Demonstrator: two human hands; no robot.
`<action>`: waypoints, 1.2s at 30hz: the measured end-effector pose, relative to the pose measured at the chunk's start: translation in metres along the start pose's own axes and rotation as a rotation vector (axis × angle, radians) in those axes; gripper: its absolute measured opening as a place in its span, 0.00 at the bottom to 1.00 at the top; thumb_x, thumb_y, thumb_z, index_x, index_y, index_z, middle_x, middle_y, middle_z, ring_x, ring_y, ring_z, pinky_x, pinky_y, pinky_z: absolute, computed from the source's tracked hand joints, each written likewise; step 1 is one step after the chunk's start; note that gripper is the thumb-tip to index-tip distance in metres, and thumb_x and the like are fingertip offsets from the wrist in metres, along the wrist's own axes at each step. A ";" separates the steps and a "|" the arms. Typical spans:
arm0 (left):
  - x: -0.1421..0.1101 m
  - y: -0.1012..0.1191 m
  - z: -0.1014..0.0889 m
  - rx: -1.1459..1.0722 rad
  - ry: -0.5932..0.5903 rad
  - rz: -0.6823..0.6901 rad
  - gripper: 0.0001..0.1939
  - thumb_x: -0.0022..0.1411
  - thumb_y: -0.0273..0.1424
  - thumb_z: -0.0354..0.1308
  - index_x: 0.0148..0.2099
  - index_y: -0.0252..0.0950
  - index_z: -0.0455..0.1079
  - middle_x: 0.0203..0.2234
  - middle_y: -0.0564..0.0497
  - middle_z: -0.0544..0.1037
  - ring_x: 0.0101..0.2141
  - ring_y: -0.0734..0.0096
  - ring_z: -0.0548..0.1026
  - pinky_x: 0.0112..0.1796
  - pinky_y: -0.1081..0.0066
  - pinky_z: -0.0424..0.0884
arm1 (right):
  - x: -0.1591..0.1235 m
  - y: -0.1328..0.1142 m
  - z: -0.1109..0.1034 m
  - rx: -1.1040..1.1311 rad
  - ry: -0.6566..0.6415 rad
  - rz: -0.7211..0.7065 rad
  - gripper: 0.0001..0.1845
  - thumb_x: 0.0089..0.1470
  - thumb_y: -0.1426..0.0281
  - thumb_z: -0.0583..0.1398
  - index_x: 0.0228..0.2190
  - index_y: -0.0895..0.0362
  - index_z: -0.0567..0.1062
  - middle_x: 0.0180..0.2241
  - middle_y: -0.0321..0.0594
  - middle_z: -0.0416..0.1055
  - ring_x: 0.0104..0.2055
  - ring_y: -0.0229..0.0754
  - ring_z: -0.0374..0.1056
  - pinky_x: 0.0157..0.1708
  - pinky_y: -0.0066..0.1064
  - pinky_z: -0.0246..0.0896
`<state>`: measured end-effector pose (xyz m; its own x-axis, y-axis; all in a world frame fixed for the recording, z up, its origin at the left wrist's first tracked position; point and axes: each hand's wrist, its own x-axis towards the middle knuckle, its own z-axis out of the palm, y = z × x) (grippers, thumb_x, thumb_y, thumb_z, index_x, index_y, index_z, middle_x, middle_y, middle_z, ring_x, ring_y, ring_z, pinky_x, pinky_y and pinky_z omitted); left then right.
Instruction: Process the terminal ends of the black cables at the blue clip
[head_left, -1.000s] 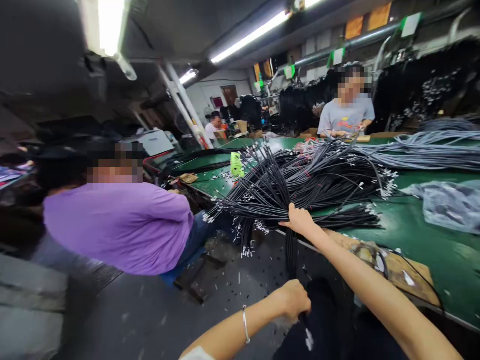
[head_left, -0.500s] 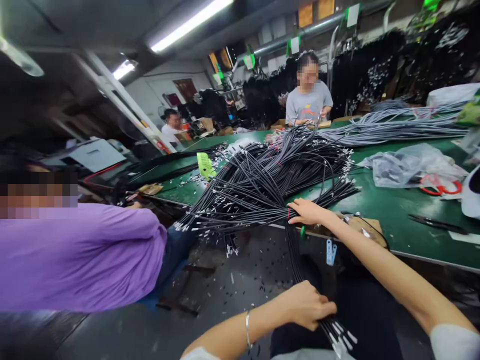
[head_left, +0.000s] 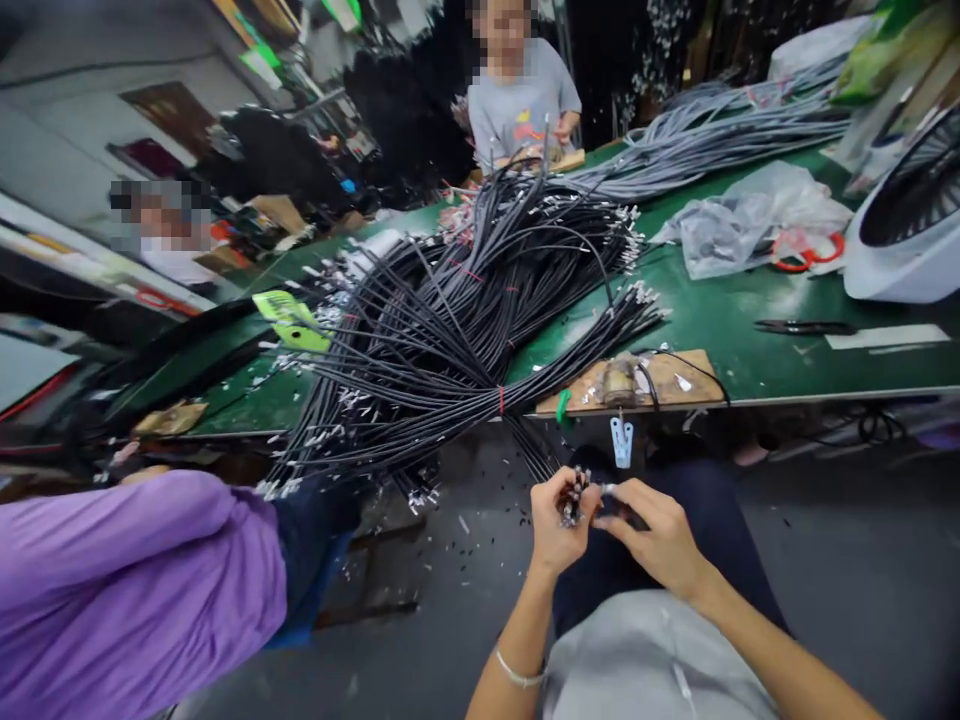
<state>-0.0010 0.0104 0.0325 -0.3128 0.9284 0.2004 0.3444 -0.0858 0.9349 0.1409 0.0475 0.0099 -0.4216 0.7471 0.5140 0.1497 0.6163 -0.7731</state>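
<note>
My left hand (head_left: 553, 530) is wrapped round a bundle of black cables (head_left: 574, 500) above my lap, their stripped ends pointing up toward me. Close beside those ends is my right hand (head_left: 664, 535), its thumb and fingers drawn together. Something small and silvery shows at its fingertips, too blurred to name. From my left hand the bundle's black strands run up to the table edge. A big heap of black cables (head_left: 450, 300) with white-tipped ends lies there, some tied with a red band (head_left: 502, 400).
A wooden board (head_left: 690, 372) with a small motor-like part sits at the green table's edge, a blue clip (head_left: 621, 440) hanging below. Pliers (head_left: 802, 327), red-handled scissors (head_left: 806, 255), plastic bags (head_left: 720, 230) and a white fan (head_left: 900, 240) lie right. A person in purple (head_left: 150, 580) sits left.
My right hand has left the tied cables at the table edge and come down beside my left hand. My left hand has risen, turning the cable ends upward. The view has swung right and down.
</note>
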 end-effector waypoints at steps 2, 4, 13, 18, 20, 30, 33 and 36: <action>0.001 0.001 0.001 0.081 -0.007 0.056 0.17 0.62 0.35 0.54 0.23 0.35 0.60 0.15 0.55 0.69 0.16 0.78 0.67 0.20 0.78 0.63 | -0.001 0.001 0.009 0.046 0.036 0.035 0.06 0.57 0.67 0.60 0.34 0.57 0.75 0.26 0.38 0.71 0.26 0.38 0.67 0.27 0.29 0.66; 0.000 0.000 0.000 0.093 -0.009 0.065 0.17 0.61 0.33 0.54 0.22 0.35 0.60 0.15 0.55 0.68 0.17 0.78 0.67 0.22 0.78 0.63 | 0.001 0.002 0.010 0.072 0.075 0.014 0.04 0.57 0.71 0.59 0.33 0.57 0.75 0.27 0.39 0.71 0.28 0.38 0.69 0.29 0.29 0.67; -0.016 -0.026 0.007 0.283 0.074 0.327 0.06 0.59 0.26 0.55 0.29 0.36 0.65 0.23 0.52 0.76 0.24 0.75 0.74 0.28 0.76 0.69 | -0.009 -0.002 0.012 0.067 0.166 0.142 0.05 0.55 0.76 0.57 0.33 0.56 0.73 0.27 0.39 0.71 0.27 0.38 0.67 0.27 0.30 0.64; -0.021 -0.022 0.003 0.308 -0.090 0.262 0.03 0.59 0.28 0.57 0.38 0.36 0.69 0.27 0.51 0.77 0.26 0.73 0.76 0.31 0.74 0.72 | -0.017 0.007 0.015 0.087 0.203 0.279 0.07 0.57 0.72 0.56 0.28 0.56 0.71 0.25 0.36 0.68 0.26 0.38 0.65 0.26 0.29 0.60; -0.020 -0.019 0.001 0.306 -0.196 0.282 0.04 0.61 0.26 0.55 0.39 0.35 0.70 0.28 0.49 0.78 0.29 0.71 0.76 0.33 0.72 0.73 | -0.015 0.010 0.016 0.057 0.189 0.332 0.10 0.58 0.71 0.55 0.25 0.56 0.69 0.23 0.35 0.64 0.24 0.36 0.62 0.24 0.28 0.57; -0.018 -0.022 0.006 0.287 -0.184 0.296 0.05 0.60 0.23 0.57 0.38 0.34 0.72 0.29 0.47 0.78 0.31 0.69 0.77 0.34 0.70 0.73 | 0.004 0.029 -0.010 0.120 0.022 0.470 0.18 0.60 0.63 0.56 0.21 0.58 0.71 0.19 0.34 0.64 0.22 0.35 0.61 0.23 0.27 0.55; -0.018 -0.020 0.011 0.276 -0.081 0.284 0.05 0.59 0.22 0.58 0.38 0.34 0.72 0.29 0.48 0.78 0.31 0.70 0.77 0.34 0.72 0.72 | 0.007 0.028 -0.023 0.187 -0.056 0.461 0.12 0.57 0.63 0.59 0.28 0.58 0.75 0.25 0.37 0.69 0.27 0.37 0.65 0.28 0.27 0.60; -0.018 -0.020 0.014 0.285 -0.080 0.297 0.06 0.58 0.21 0.58 0.39 0.33 0.72 0.29 0.48 0.78 0.31 0.70 0.76 0.34 0.72 0.72 | 0.007 0.024 -0.024 0.176 -0.142 0.417 0.07 0.53 0.66 0.63 0.29 0.58 0.75 0.28 0.38 0.70 0.30 0.39 0.65 0.31 0.29 0.60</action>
<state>0.0100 0.0007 0.0061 -0.0971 0.9047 0.4148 0.6436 -0.2608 0.7195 0.1630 0.0735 0.0045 -0.4782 0.8726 0.0998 0.1832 0.2103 -0.9603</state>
